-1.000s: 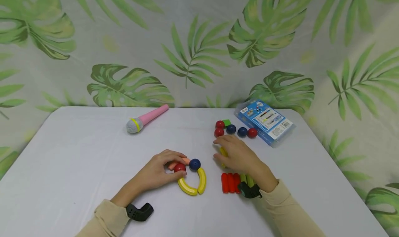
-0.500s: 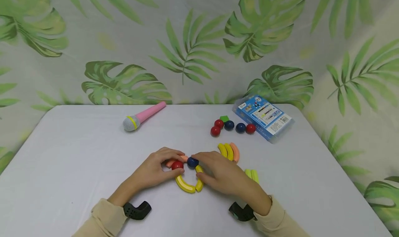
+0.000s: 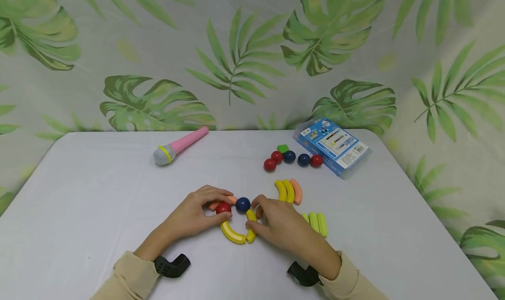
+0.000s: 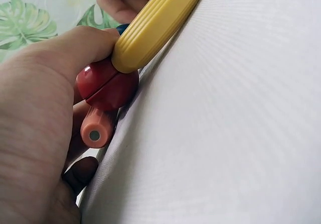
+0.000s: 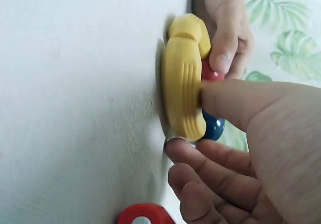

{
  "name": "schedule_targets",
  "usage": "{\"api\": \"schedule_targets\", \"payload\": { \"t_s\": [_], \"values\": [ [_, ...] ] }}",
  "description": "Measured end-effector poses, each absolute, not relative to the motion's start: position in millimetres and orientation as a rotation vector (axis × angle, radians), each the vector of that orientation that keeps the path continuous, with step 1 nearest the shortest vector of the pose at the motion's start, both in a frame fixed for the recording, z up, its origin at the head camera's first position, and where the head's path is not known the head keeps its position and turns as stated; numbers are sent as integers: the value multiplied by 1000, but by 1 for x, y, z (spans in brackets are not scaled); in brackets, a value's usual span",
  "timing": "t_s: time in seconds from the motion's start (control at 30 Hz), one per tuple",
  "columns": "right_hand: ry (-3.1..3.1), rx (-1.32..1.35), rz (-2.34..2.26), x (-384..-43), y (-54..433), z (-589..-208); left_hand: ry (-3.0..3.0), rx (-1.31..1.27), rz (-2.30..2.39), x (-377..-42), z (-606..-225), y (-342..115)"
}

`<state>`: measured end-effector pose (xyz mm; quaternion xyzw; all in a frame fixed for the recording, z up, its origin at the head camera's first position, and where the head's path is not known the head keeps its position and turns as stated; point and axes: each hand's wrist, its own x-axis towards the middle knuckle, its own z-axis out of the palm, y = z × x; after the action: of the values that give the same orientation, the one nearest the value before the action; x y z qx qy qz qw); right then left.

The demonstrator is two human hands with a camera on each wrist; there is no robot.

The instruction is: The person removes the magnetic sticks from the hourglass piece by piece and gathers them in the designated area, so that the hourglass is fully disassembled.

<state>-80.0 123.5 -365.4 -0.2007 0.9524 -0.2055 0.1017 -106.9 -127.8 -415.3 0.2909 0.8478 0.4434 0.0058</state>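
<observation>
My left hand [image 3: 197,212] grips a red ball [image 3: 223,208] between thumb and fingers, at the left side of a small ring of toy pieces. A salmon magnetic rod [image 4: 98,128], with a metal disc in its end, lies behind that ball under the fingers. From the ball, a yellow curved rod [image 3: 232,234] runs along the front of the ring and meets a second yellow curved rod [image 5: 183,83] at its end. My right hand [image 3: 284,223] pinches this second rod, thumb on its inner side. A blue ball [image 3: 243,205] sits at the rod's far end.
Loose yellow rods [image 3: 289,191], a salmon rod [image 3: 296,192] and lime rods [image 3: 314,223] lie to the right. Several red and blue balls [image 3: 304,160] and a green piece [image 3: 282,148] sit behind, beside a blue box [image 3: 333,147]. A pink microphone [image 3: 180,146] lies back left.
My right hand has moved left from the loose yellow rods to the ring, first over the blue ball, then back onto the yellow curved rod. The left hand keeps its grip on the red ball.
</observation>
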Motion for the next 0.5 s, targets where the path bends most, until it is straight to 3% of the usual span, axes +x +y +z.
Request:
{"api": "schedule_targets", "payload": {
  "t_s": [0.3, 0.5],
  "values": [
    [2730, -744, -700, -77, 129, -365, 2676, 872, 1361, -108, -417, -128],
    [2806, -681, -772, -83, 146, -352, 2687, 869, 1344, -108, -418, -127]
  ]
}}
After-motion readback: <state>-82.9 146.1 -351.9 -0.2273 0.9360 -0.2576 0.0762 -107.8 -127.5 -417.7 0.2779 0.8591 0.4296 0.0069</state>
